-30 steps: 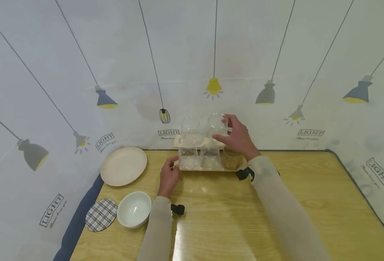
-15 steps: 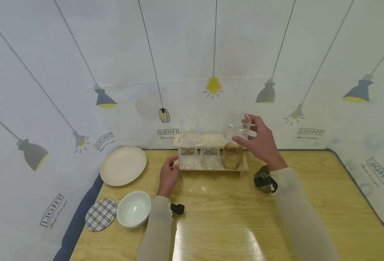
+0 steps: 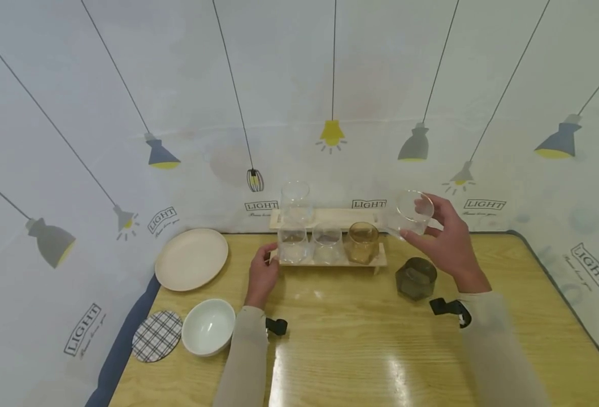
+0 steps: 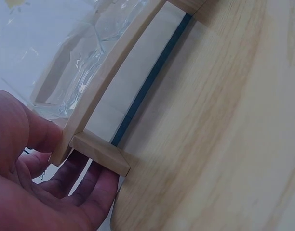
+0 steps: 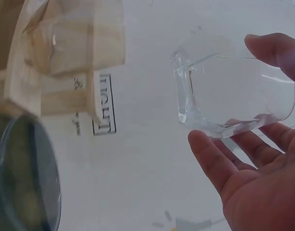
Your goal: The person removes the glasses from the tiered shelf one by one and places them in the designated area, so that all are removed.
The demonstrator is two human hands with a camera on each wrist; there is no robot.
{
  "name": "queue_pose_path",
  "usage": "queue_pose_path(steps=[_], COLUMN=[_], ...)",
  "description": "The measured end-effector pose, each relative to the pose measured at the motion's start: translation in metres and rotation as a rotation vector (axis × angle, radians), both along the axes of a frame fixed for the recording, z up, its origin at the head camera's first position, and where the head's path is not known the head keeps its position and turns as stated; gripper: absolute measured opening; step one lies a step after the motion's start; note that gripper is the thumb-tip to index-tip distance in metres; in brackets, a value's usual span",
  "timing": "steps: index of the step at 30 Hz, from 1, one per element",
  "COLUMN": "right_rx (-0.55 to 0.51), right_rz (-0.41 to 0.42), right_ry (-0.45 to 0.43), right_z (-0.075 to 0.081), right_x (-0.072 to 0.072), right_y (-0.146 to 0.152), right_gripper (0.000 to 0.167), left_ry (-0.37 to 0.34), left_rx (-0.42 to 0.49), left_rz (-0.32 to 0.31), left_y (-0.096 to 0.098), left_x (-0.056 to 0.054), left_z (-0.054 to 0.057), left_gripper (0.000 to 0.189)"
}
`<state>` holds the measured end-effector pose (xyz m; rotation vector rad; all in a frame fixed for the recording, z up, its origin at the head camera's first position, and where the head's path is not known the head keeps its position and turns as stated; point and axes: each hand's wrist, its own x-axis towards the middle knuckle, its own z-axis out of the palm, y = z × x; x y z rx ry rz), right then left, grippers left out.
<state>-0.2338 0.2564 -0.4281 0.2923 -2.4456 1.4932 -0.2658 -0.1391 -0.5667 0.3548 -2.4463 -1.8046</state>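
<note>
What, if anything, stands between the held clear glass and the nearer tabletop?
The dark glass, on the table, below the held clear glass and on its near side. A low path might hit it.

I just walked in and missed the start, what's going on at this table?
A person's right hand holds a clear glass in the air, off the right end of a two-tier wooden rack, while the left hand grips the rack's left end. Two other clear glasses and an amber glass stand on the lower tier, and one more clear glass stands on the upper tier. A dark glass sits on the table nearby.
</note>
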Motion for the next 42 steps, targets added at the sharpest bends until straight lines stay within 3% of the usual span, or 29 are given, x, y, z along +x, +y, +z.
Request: queue_pose_path(steps=[5, 15, 29, 37, 42], right_rx=[0.035, 0.045, 0.077, 0.117, 0.112], right_rz=[-0.055, -0.087, -0.101, -0.050, -0.044], right_ry=[0.023, 0.009, -0.194, -0.273, -0.291], right_z=[-0.014, -0.045, -0.089, -0.117, -0.126], right_x=[0.011, 0.027, 0.050, 0.060, 0.062], right_y=[0.023, 0.066, 0.121, 0.131, 0.133], right_gripper=[0.084, 0.086, 0.084, 0.087, 0.086], left_ry=[-0.013, 0.020, 0.014, 0.008, 0.006], left_rx=[-0.005, -0.006, -0.023, -0.009, -0.001], left_rz=[0.000, 0.003, -0.003, -0.003, -0.008], left_y=[-0.001, 0.000, 0.000, -0.001, 0.000], left_x=[0.001, 0.000, 0.000, 0.002, 0.004], left_z=[-0.001, -0.005, -0.003, -0.001, 0.001], left_gripper=[0.040, 0.040, 0.041, 0.040, 0.040])
